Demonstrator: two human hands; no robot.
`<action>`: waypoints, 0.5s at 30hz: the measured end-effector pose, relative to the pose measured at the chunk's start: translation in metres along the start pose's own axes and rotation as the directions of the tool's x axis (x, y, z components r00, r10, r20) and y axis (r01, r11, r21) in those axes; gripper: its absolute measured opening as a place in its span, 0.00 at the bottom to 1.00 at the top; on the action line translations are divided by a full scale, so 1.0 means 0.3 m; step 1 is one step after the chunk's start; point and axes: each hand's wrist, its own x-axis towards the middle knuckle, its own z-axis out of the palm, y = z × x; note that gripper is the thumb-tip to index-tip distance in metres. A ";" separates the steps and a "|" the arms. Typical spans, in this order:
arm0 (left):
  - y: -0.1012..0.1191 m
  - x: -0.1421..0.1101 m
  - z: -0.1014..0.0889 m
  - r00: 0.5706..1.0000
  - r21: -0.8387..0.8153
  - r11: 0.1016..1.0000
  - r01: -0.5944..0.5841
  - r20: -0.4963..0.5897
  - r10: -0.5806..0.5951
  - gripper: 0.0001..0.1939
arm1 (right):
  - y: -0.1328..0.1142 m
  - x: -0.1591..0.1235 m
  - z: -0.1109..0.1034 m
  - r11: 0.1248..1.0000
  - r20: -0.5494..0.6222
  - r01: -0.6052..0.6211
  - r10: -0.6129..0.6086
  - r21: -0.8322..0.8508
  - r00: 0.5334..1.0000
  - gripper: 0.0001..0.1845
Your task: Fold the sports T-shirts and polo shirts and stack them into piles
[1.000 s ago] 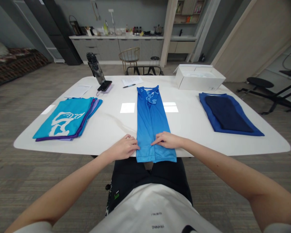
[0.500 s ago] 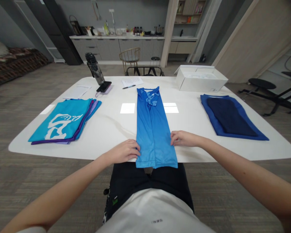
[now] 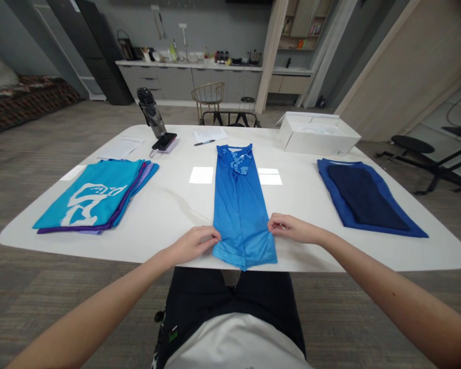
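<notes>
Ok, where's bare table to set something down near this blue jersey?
Bare white tabletop lies between the teal folded shirts and the long blue jersey, and between that jersey and the navy-and-blue folded garment. The far edge is crowded: black-capped water bottle, black phone, papers, white cardboard box.

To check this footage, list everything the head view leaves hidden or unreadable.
Head view:
The left hand and right hand cover the side edges of the blue shirt, so any grip is unclear.
The walls of the white box hide most of what lies inside.
The print on the sheet of paper is too small to read.
The folds of the folded teal garment cut off its white print.
</notes>
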 end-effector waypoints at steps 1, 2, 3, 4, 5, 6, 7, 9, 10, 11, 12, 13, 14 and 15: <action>-0.003 0.024 -0.001 0.995 -0.101 0.993 0.055 -0.072 -0.063 0.12 | -0.002 0.014 -0.012 0.999 -0.072 -0.012 0.015 0.040 0.997 0.17; -0.010 0.055 -0.003 0.980 -0.211 0.973 0.095 -0.152 -0.128 0.12 | 0.000 0.035 -0.025 0.995 -0.142 -0.027 0.040 0.093 0.989 0.17; -0.021 0.093 -0.006 0.954 -0.320 0.940 0.117 -0.228 -0.196 0.12 | 0.008 0.063 -0.039 0.986 -0.201 -0.050 0.083 0.162 0.976 0.18; -0.036 0.136 -0.012 0.919 -0.426 0.896 0.126 -0.290 -0.267 0.13 | 0.022 0.098 -0.051 0.966 -0.249 -0.083 0.145 0.245 0.958 0.19; -0.053 0.180 -0.019 0.877 -0.518 0.846 0.129 -0.339 -0.341 0.14 | 0.041 0.136 -0.062 0.935 -0.284 -0.126 0.226 0.331 0.932 0.19; -0.073 0.225 -0.028 0.840 -0.593 0.792 0.143 -0.351 -0.415 0.15 | 0.064 0.175 -0.072 0.894 -0.304 -0.176 0.316 0.412 0.899 0.19; -0.093 0.267 -0.038 0.811 -0.653 0.738 0.169 -0.334 -0.481 0.16 | 0.089 0.214 -0.080 0.861 -0.326 -0.221 0.394 0.459 0.859 0.18; -0.131 0.334 -0.059 0.774 -0.718 0.645 0.260 -0.244 -0.584 0.16 | 0.135 0.276 -0.091 0.858 -0.382 -0.280 0.454 0.430 0.805 0.15; -0.146 0.358 -0.068 0.762 -0.728 0.611 0.310 -0.195 -0.618 0.16 | 0.154 0.297 -0.094 0.880 -0.412 -0.290 0.439 0.376 0.798 0.14; -0.158 0.375 -0.075 0.750 -0.726 0.589 0.354 -0.156 -0.643 0.16 | 0.168 0.310 -0.096 0.904 -0.428 -0.295 0.410 0.311 0.805 0.15; -0.168 0.387 -0.081 0.737 -0.718 0.578 0.389 -0.134 -0.662 0.17 | 0.177 0.316 -0.096 0.924 -0.427 -0.293 0.375 0.248 0.823 0.18; -0.175 0.396 -0.085 0.724 -0.705 0.576 0.413 -0.129 -0.678 0.18 | 0.181 0.316 -0.096 0.938 -0.403 -0.289 0.343 0.191 0.848 0.21; -0.181 0.403 -0.088 0.711 -0.692 0.580 0.430 -0.136 -0.690 0.18 | 0.181 0.313 -0.095 0.949 -0.367 -0.285 0.316 0.138 0.875 0.24; -0.187 0.410 -0.090 0.698 -0.677 0.586 0.444 -0.148 -0.700 0.19 | 0.179 0.308 -0.092 0.958 -0.332 -0.275 0.284 0.077 0.899 0.27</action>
